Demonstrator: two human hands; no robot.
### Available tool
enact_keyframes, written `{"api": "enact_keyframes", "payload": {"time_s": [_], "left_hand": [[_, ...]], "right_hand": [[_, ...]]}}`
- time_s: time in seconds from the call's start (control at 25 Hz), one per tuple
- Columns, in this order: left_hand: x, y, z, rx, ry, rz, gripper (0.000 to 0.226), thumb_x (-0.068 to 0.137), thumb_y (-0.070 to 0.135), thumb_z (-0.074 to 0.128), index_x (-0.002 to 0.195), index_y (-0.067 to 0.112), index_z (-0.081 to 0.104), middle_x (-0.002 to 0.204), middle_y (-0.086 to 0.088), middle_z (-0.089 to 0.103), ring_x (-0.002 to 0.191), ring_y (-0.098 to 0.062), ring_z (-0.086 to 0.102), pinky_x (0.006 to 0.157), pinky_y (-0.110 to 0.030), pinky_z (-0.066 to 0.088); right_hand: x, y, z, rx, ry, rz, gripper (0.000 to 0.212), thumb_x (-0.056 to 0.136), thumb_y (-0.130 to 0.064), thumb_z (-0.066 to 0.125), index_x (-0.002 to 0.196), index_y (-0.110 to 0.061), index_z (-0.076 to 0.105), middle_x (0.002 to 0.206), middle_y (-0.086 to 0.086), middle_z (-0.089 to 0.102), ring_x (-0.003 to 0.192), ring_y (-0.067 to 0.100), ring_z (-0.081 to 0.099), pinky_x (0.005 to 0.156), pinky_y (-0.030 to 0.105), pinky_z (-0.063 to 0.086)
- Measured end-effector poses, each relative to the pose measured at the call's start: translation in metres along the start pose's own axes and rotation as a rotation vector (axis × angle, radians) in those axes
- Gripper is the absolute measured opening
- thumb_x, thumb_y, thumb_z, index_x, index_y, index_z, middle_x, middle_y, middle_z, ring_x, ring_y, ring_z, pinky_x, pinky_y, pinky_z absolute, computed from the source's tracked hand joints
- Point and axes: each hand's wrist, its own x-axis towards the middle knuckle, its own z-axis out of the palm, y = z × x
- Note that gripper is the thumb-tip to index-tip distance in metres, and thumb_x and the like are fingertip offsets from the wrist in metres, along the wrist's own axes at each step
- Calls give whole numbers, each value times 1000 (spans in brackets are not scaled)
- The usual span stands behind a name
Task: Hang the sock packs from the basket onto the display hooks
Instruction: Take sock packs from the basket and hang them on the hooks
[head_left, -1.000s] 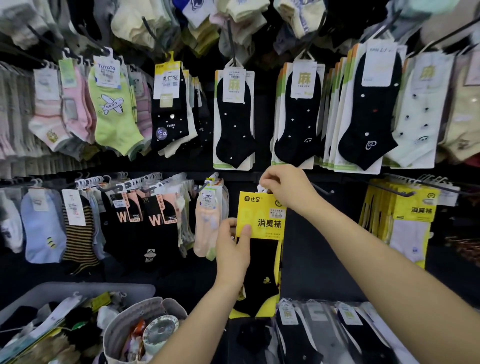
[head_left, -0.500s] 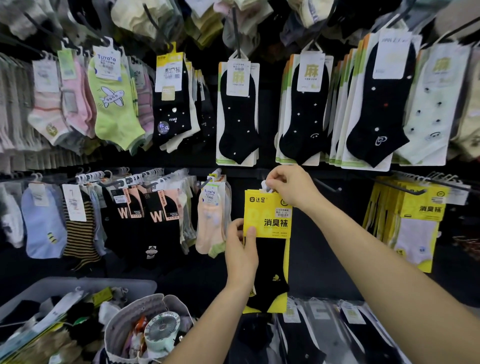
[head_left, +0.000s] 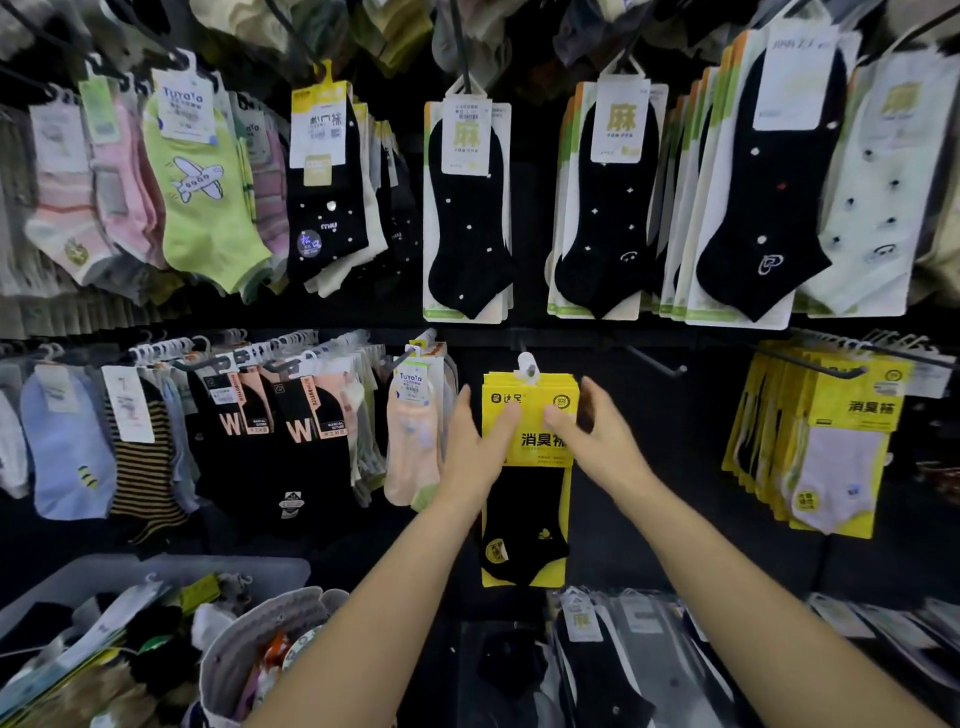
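A yellow sock pack (head_left: 527, 384) with a black sock in it hangs by its white hanger from a display hook (head_left: 530, 370) in the lower row. More yellow cards show behind it. My left hand (head_left: 475, 447) lies against the pack's left side, fingertips on the yellow header and thumb up beside its edge. From the right, my right hand (head_left: 597, 436) touches the header with its fingertips, thumb raised. Neither hand curls round the pack. The grey basket (head_left: 156, 571) with several loose sock packs sits at the bottom left.
A bare hook (head_left: 654, 361) juts out just right of the pack. Yellow packs with pale socks (head_left: 831, 447) hang further right, peach socks (head_left: 413, 447) close on the left. A pale bag (head_left: 249, 639) stands beside the basket. Bagged socks (head_left: 623, 665) lie below.
The pack went onto the hook. My right hand let go of the hanger top and dropped to the header. My left hand slid up from the pack's lower part.
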Motion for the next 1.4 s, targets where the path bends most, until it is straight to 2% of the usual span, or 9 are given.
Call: {"api": "enact_keyframes", "payload": {"time_s": [0.24,0.4,0.52,0.6,0.72,0.88,1.08,1.24,1.4], "left_hand": [[21,-6,9,-155,-104,47,16,91,28,57,104,37,57,90,18,71,91,-3,66,88,-33,52],[22,-14,10,-118,-118,124,20,92,24,56,111,32,55,91,20,70,87,8,64,79,-16,52],[6,-28,6,-37,-166,125,35,91,24,57,125,17,51,110,10,65,98,5,61,88,-18,50],[-12,-48,-1,-19,-203,82,34,89,25,59,122,26,50,113,12,64,101,5,61,89,-20,51],[-59,-93,-16,-29,-235,-67,62,83,30,66,137,25,36,133,5,53,121,-6,52,97,-24,46],[-145,-160,-37,117,-228,-380,93,81,40,67,150,21,9,154,5,21,133,-3,21,104,-20,24],[-252,-231,-55,225,-285,-620,77,86,26,65,147,9,22,150,-8,30,138,-22,30,100,-24,33],[-314,-284,-78,307,-81,-747,45,87,6,61,126,-10,46,120,-22,56,117,-30,53,88,-24,44],[-339,-325,-97,453,-175,-862,20,92,16,56,104,2,61,106,-17,65,95,-28,61,86,-36,46]], "right_hand": [[11,11,15,326,-176,-33,56,89,-28,60,138,-21,34,111,-7,65,102,6,63,81,22,51],[16,22,19,269,-143,-41,66,87,-29,63,142,-21,28,117,-7,61,108,6,58,88,21,47],[2,35,19,202,-156,-15,60,86,-29,64,139,-22,36,121,-7,60,111,7,56,88,20,44],[-17,52,19,170,-189,22,57,87,-28,63,138,-23,38,127,-6,56,113,6,53,88,19,45],[-65,94,22,125,-219,140,71,88,-27,62,147,-13,25,149,2,36,135,16,37,110,36,36],[-157,152,37,139,-272,355,68,89,-26,60,146,-14,25,151,4,32,138,18,32,110,31,31],[-274,207,79,80,-420,608,54,89,-19,61,137,-5,39,141,15,44,130,26,43,104,32,39],[-346,240,111,-68,-558,714,50,89,-20,62,132,-1,45,133,17,52,123,27,51,104,35,40],[-383,258,144,-108,-629,796,52,90,-26,61,133,-3,44,132,14,53,120,24,52,98,32,41]]}}
